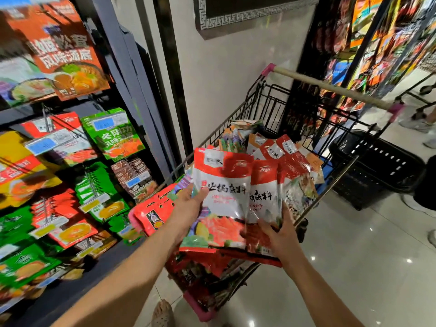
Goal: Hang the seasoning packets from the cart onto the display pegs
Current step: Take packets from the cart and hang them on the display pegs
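1. Currently, from the head camera looking down, a person stands between a shelf of display pegs (48, 119) on their left and a wire shopping cart (254, 107) straight ahead.
2. Both hands hold a small fan of red-and-white seasoning packets (224, 185) just above the near end of the cart.
3. Left hand (188, 208): its fingers grasp the left edge of the front packet, with the thumb laid across the printed face. This grip seems meant to peel one packet off the bunch.
4. Right hand (280, 234): its fingers are curled around the bottom edges of the packets. They support the bunch from below, so it stays upright with the hang holes at the top.
5. More loose packets (283, 149), red and orange, are heaped in the cart behind the held ones, so much of the stock has not yet been hung.
6. On the pegs, green packets (113, 135) and red hanging packets (66, 138) sit in rows, with price tags clipped to the peg ends. The red ones look like the held design, so that peg is probably the target.
7. To the right of the cart, a black plastic basket (377, 171) stands on a glossy tiled floor (354, 256).
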The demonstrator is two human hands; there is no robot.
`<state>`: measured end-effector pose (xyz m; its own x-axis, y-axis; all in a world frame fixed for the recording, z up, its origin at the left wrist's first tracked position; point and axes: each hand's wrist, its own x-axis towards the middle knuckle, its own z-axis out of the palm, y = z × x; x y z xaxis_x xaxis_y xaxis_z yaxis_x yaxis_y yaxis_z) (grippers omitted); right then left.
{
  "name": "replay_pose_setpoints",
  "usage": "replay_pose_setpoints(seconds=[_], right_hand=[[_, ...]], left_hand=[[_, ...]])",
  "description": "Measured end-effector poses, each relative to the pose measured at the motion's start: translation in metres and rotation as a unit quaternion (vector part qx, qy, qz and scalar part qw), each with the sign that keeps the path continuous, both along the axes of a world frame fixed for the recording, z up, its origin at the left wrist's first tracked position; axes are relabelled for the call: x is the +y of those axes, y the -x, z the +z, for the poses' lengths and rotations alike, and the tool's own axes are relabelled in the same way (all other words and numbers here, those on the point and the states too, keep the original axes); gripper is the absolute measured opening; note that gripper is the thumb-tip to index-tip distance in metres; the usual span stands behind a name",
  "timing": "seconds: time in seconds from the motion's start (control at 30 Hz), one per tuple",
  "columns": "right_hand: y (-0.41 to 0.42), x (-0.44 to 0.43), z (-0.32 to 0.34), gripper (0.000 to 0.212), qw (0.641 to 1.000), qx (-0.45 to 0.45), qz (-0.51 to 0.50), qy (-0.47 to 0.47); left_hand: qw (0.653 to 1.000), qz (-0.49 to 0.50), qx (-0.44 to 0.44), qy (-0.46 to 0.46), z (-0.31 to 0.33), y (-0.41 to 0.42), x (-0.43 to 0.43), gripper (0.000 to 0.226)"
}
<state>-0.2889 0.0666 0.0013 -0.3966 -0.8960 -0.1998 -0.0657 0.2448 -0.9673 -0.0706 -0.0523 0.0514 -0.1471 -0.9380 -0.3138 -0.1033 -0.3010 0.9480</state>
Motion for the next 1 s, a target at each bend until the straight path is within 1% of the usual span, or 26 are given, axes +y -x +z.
replay_pose_setpoints(seconds=[0.03,0.1,0.13,0.2,0.27,0.33,0.4,0.43,0.5,0.57,0.67,0.7,0.73,0.83,0.93,1.0], right_hand=[[0.0,0.001,0.001,0.084,1.0,-0.017,0.0,-0.006],[0.003,0.003,0.0,0.071,0.998,-0.056,-0.006,-0.009],[0.005,0.004,0.0,0.068,0.997,-0.071,-0.01,-0.014],[0.008,0.004,-0.003,0.068,0.995,-0.1,-0.018,-0.026],[0.006,0.002,-0.002,0.065,0.99,-0.135,-0.011,-0.031],[0.003,0.0,0.003,0.064,0.988,-0.151,0.009,-0.022],[0.002,-0.001,0.007,0.077,0.985,-0.166,0.043,-0.013],[0.003,-0.001,0.009,0.081,0.985,-0.163,0.052,-0.016],[0.004,-0.003,0.01,0.09,0.99,-0.127,0.056,-0.01],[0.004,-0.005,0.008,0.104,0.997,-0.047,0.064,-0.011],[-0.002,-0.01,0.008,0.103,0.999,0.004,0.05,0.011],[-0.004,-0.013,0.009,0.103,0.999,0.018,0.044,0.01],[-0.005,-0.015,0.008,0.102,0.999,0.037,0.038,0.01],[-0.008,-0.02,0.009,0.097,0.999,0.034,0.013,0.02],[-0.007,-0.025,0.006,0.094,1.0,-0.008,-0.023,0.009],[-0.007,-0.027,0.006,0.093,0.998,-0.04,-0.049,0.008]], left_hand=[[1.0,0.0,0.002,-0.008,-0.004,0.007,0.001,0.039],[1.0,-0.001,0.008,-0.012,-0.008,0.017,0.006,0.039],[1.0,-0.008,0.007,-0.019,-0.009,0.02,0.008,0.039],[0.998,-0.043,-0.001,-0.04,-0.014,0.029,0.011,0.045],[0.995,-0.074,0.01,-0.065,-0.015,0.04,0.014,0.066],[0.994,-0.085,0.012,-0.07,-0.015,0.052,0.019,0.071],[0.994,-0.08,0.007,-0.071,-0.019,0.059,0.023,0.072],[0.995,-0.069,-0.009,-0.068,-0.024,0.06,0.023,0.072],[0.995,-0.065,-0.031,-0.063,-0.03,0.061,0.023,0.071],[0.996,-0.055,-0.042,-0.056,-0.028,0.061,0.022,0.064],[0.997,-0.061,-0.047,-0.025,-0.024,0.061,0.02,0.042],[0.997,-0.064,-0.045,-0.02,-0.024,0.06,0.018,0.041],[0.996,-0.07,-0.05,-0.014,-0.023,0.059,0.015,0.047],[0.993,-0.092,-0.077,-0.004,-0.024,0.057,0.005,0.069],[0.986,-0.144,-0.073,0.028,-0.023,0.053,-0.004,0.077],[0.981,-0.186,-0.054,0.016,-0.02,0.051,-0.017,0.075]])
